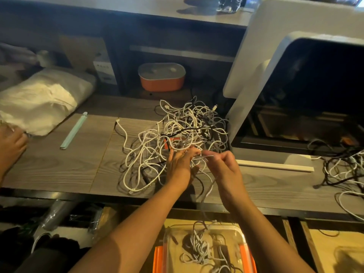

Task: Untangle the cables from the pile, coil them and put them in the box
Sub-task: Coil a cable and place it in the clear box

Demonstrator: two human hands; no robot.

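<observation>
Right hand (220, 164) pinches one cable (206, 186) taut so the left hand (178, 164), fingers spread, can hold down the pile (177, 131).

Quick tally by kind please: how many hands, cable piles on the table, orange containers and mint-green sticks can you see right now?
Hands: 3, the left hand and right hand at the main cable pile, plus another hand at the left edge.
Cable piles: 2, the second pile at the right.
Orange containers: 2, a lidded container at the back, a clear box below.
Mint-green sticks: 1.
Total: 8
</observation>
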